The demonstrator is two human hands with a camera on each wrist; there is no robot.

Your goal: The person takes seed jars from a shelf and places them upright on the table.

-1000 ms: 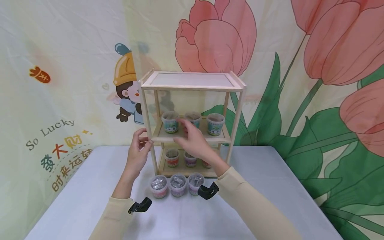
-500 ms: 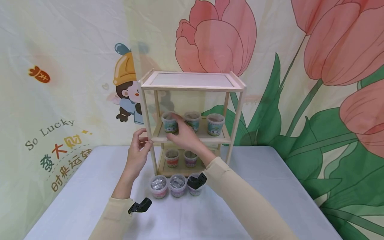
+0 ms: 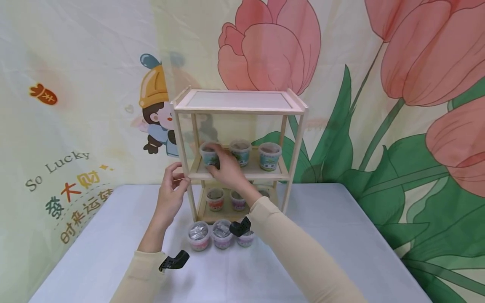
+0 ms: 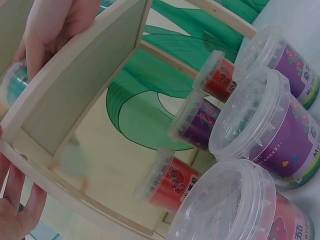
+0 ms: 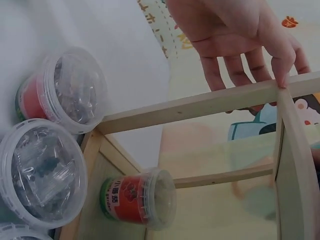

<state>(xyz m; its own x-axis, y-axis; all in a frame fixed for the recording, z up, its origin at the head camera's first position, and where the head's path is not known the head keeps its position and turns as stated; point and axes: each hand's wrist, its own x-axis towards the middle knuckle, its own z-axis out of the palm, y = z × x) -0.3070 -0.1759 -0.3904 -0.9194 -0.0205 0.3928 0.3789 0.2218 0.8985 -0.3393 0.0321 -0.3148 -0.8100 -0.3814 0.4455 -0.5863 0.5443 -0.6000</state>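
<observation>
A small wooden shelf [image 3: 242, 112] stands on the table. My left hand [image 3: 170, 195] grips its left front post at middle-shelf height; in the right wrist view the thumb presses the post with fingers behind it. On the middle shelf, my right hand [image 3: 229, 170] holds the leftmost clear plastic tub with a blue label [image 3: 206, 158], fingers over its rim and thumb at the front. Two similar tubs, a central one [image 3: 242, 158] and a right one [image 3: 270, 160], stand beside it. The left wrist view shows the right hand [image 4: 57, 27] round the held tub [image 4: 17, 86].
On the bottom shelf stand a red-labelled tub [image 3: 215, 203], a purple-labelled tub [image 3: 238, 203] and a partly hidden third. Three more lidded tubs, including a red one [image 3: 198, 243] and a purple one [image 3: 222, 240], line the white table [image 3: 322, 235] before the shelf. A printed curtain hangs behind.
My right hand has moved left from between the left and central tubs onto the left tub and taken hold of it. The central tub has shifted slightly left. My left hand stays on the post.
</observation>
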